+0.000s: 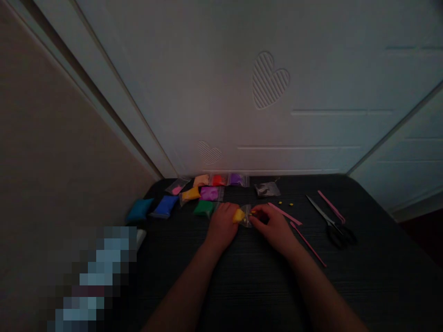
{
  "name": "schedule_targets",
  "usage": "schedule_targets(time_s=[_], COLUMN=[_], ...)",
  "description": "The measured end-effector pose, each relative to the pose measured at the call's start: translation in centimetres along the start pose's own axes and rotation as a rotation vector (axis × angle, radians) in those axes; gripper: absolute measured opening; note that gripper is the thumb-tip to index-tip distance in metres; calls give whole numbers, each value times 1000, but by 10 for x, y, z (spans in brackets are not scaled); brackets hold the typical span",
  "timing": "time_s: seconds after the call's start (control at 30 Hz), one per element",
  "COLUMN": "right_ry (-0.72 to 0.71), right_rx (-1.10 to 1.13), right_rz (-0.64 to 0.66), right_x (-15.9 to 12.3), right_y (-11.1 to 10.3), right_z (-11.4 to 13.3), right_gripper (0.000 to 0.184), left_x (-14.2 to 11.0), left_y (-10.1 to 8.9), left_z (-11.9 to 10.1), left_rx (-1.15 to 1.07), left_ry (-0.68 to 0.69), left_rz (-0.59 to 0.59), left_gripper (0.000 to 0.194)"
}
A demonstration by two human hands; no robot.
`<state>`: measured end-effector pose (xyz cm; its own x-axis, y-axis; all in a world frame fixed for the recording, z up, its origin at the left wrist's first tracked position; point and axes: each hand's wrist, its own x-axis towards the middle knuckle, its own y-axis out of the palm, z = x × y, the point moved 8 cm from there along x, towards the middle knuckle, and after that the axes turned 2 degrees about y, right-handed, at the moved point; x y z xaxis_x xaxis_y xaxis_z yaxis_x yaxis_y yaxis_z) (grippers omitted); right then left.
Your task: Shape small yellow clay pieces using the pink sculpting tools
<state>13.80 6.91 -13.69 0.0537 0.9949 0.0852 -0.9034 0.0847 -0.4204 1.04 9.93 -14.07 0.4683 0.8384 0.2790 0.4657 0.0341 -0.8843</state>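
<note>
Near the middle of the dark table, my left hand (pixel 223 224) is closed on a small clear zip bag of yellow modelling clay (pixel 238 215), its open-looking clear end pointing right. My right hand (pixel 275 229) is at that end, thumb and fingers pinched together. A small yellow piece of clay (pixel 253 212) shows at the right fingertips; whether they also grip the bag's edge is hard to see. Just beyond the right hand lie two tiny yellow bits (pixel 291 204) and a flat pink modelling tool (pixel 285 214). A green clay bag (pixel 204 208) lies beside my left hand.
Bags of teal (pixel 139 210), blue (pixel 166 206), orange (pixel 189 195), magenta (pixel 210 193), red (pixel 218 180) and purple clay (pixel 237 180) lie back left. Scissors (pixel 334 226), more pink tools (pixel 308 244) and a greyish bag (pixel 267 189) lie right. A white panel (pixel 207 92) stands behind.
</note>
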Motion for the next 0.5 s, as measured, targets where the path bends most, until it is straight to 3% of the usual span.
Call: schedule_targets(time_s=[0.33, 0.5], right_ry=[19, 23], right_rx=[-96, -40], right_rz=[-13, -37], right_x=[-1, 1], right_y=[-1, -7], right_z=[-5, -2], right_gripper=[6, 9], left_x=[1, 0], left_y=[1, 1], left_z=[-7, -3], left_rx=[104, 110], left_ry=[37, 25], left_rz=[49, 39], left_gripper=[29, 28])
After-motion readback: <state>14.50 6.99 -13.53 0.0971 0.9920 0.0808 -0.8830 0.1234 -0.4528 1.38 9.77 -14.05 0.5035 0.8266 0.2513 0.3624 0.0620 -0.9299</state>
